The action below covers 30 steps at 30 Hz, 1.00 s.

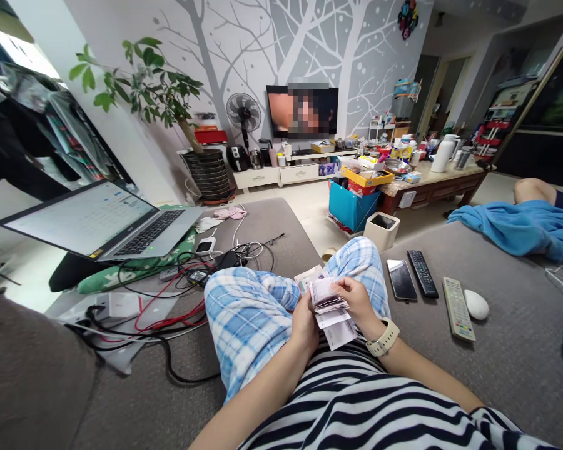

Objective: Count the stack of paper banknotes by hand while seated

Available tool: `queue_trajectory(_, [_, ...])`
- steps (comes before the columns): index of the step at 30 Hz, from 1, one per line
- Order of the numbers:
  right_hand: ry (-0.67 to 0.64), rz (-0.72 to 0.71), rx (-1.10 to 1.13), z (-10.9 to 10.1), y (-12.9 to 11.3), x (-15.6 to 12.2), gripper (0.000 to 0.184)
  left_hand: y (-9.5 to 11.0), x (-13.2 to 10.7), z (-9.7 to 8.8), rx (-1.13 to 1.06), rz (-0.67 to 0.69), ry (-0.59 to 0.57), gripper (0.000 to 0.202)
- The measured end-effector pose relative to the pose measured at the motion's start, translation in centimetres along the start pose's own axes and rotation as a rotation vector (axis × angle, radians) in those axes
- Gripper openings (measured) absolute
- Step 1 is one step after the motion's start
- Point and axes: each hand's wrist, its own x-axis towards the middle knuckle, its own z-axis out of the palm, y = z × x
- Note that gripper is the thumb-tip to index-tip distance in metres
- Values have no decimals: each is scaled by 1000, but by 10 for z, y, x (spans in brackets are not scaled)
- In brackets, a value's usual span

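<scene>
I sit cross-legged on a grey sofa (507,350) in blue plaid trousers. Both hands meet in my lap around a stack of paper slips (331,305) that look like banknotes or receipts. My left hand (304,322) grips the stack from the left side, fingers curled under it. My right hand (356,300), with a pale watch on its wrist, pinches the top sheets from the right. More slips (307,277) lie on my knee just beyond the stack.
A phone (401,279), two remotes (422,273) (458,308) and a white mouse (476,304) lie to my right. A laptop (107,222) and tangled cables (178,312) sit at left. Another person's leg under a blue blanket (525,228) lies far right. A cluttered table (431,178) stands ahead.
</scene>
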Motion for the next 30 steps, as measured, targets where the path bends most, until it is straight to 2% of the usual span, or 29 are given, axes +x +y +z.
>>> queue_trajectory(8, [4,-3,15,1,1,0,34,3,-4,3,18,13,-8,26])
queue_trajectory(30, [13,3,31,3,0,-1,34,-4,1,-6,17,12,-15,26])
